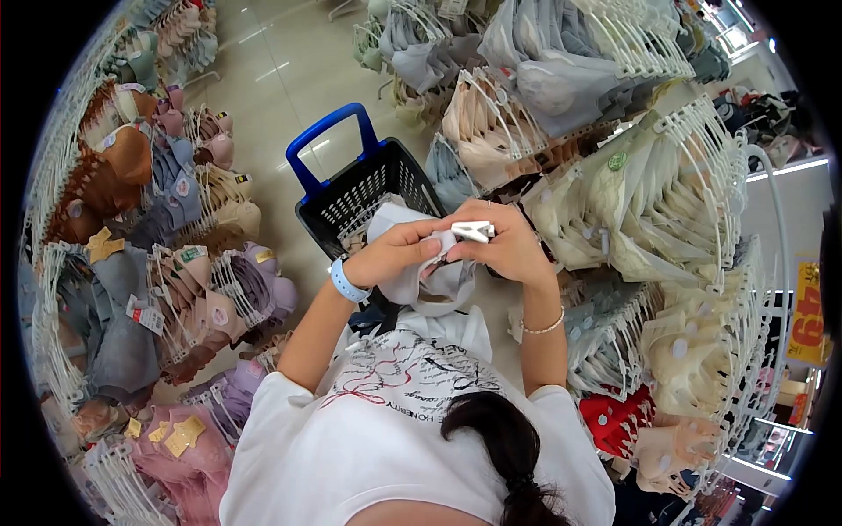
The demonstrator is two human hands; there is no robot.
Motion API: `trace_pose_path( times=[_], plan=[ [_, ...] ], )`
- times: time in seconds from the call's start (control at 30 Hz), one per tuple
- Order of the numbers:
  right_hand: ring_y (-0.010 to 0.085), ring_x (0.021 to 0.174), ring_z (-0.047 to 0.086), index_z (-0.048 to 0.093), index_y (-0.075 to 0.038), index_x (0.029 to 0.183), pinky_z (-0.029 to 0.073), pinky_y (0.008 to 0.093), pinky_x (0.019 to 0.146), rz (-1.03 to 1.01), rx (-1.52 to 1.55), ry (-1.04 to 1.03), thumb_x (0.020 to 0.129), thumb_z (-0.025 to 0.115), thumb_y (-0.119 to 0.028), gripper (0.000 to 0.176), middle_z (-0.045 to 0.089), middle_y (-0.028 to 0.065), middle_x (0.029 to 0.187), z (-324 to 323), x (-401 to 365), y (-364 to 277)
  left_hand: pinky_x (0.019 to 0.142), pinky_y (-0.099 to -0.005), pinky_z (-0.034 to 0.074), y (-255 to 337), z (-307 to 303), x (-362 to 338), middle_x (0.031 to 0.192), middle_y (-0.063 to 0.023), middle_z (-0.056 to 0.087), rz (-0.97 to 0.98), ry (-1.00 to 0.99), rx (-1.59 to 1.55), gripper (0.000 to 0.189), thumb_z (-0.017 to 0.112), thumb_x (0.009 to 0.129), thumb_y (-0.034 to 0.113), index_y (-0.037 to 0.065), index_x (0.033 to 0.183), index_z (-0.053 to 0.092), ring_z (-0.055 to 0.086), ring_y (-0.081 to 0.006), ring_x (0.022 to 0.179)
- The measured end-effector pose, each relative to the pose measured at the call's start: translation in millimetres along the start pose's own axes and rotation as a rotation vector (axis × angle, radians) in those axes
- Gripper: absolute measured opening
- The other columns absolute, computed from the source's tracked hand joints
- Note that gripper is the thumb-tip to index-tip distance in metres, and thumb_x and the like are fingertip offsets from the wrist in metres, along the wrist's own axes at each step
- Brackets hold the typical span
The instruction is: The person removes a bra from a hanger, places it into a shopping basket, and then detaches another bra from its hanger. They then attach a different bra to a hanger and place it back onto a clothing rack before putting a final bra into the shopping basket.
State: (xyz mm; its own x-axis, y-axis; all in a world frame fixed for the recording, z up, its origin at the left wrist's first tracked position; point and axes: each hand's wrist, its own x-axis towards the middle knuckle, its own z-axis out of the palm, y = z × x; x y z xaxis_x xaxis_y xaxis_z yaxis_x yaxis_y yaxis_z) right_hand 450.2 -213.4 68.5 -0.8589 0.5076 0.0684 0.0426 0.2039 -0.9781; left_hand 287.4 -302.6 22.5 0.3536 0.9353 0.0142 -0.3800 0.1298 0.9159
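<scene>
In front of my chest, a pale grey-white bra hangs bunched between both hands. My left hand, with a light blue band at the wrist, is closed, pinching the fabric between thumb and fingers. My right hand is closed around a white plastic hanger clip, its thumb touching the bra just below. The two hands meet at the fabric; whether the clip grips it cannot be made out. Just beyond them stands a black shopping basket with a raised blue handle; the bra partly covers its near side.
Racks of bras on white hangers line both sides: brown, blue and pink bras on the left, cream bras on the right. Red bras hang at lower right. A tiled aisle floor runs ahead past the basket.
</scene>
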Motion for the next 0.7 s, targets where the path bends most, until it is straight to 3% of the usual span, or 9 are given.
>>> trace_pose_path(
  times=[0.23,0.3,0.4,0.5,0.6,0.63,0.7],
  plan=[
    [0.0074,0.063,0.048,0.061,-0.002,0.087,0.037,0.0206,0.055,0.089,-0.040,0.012,0.062,0.068,-0.003,0.026,0.053,0.0011,0.072,17,6,5,0.059,-0.0174,0.038,-6,-8,-17,0.081,0.0038,0.047,-0.032,0.043,-0.015,0.040,0.042,0.088,0.023,0.002,0.121,0.038,0.042,-0.0032,0.066],
    [0.0088,0.060,0.047,0.061,-0.001,0.085,0.037,0.0207,0.054,-0.108,-0.214,0.058,0.063,0.067,-0.003,0.023,0.053,0.0015,0.071,23,8,8,0.059,-0.0173,0.038,-8,-8,-20,0.081,0.0040,0.047,-0.034,0.048,-0.011,0.039,0.042,0.088,0.023,0.002,0.121,0.039,0.042,-0.0031,0.066],
    [0.0105,0.062,0.048,0.059,-0.002,0.087,0.037,0.0213,0.056,-0.075,-0.177,0.068,0.064,0.068,-0.006,0.025,0.052,0.0023,0.072,32,9,9,0.058,-0.0171,0.038,-11,-4,-27,0.081,0.0040,0.046,-0.025,0.116,-0.060,0.039,0.041,0.088,0.024,0.003,0.121,0.039,0.041,-0.0030,0.065],
    [0.0122,0.067,0.047,0.055,-0.001,0.090,0.037,0.0215,0.061,-0.122,-0.216,0.064,0.071,0.064,-0.013,0.025,0.051,0.0044,0.076,43,12,6,0.055,-0.0166,0.037,-9,-5,-34,0.077,0.0038,0.046,0.019,0.206,-0.080,0.032,0.041,0.088,0.025,0.004,0.112,0.046,0.041,-0.0027,0.063],
    [0.0134,0.071,0.046,0.050,0.001,0.091,0.036,0.0213,0.064,-0.088,-0.175,0.152,0.076,0.058,-0.019,0.026,0.049,0.0062,0.079,54,7,6,0.054,-0.0156,0.035,-5,-8,-40,0.070,0.0042,0.045,0.166,0.397,0.013,0.020,0.041,0.088,0.024,0.005,0.087,0.048,0.040,-0.0022,0.058],
    [0.0138,0.072,0.046,0.049,0.001,0.092,0.036,0.0213,0.065,-0.077,-0.161,0.181,0.078,0.057,-0.021,0.027,0.049,0.0068,0.080,58,7,5,0.054,-0.0156,0.035,-1,-9,-43,0.070,0.0042,0.045,0.163,0.394,0.009,0.020,0.041,0.088,0.024,0.005,0.087,0.048,0.040,-0.0022,0.058],
    [0.0188,0.066,0.050,0.049,-0.001,0.096,0.041,0.0282,0.059,-0.327,-0.353,0.300,0.079,0.054,-0.020,0.025,0.050,0.0090,0.078,66,10,-2,0.053,-0.0154,0.035,4,-12,-50,0.069,0.0042,0.045,0.233,0.431,0.219,0.020,0.041,0.088,0.023,0.005,0.087,0.050,0.040,-0.0015,0.059]
  ],
)
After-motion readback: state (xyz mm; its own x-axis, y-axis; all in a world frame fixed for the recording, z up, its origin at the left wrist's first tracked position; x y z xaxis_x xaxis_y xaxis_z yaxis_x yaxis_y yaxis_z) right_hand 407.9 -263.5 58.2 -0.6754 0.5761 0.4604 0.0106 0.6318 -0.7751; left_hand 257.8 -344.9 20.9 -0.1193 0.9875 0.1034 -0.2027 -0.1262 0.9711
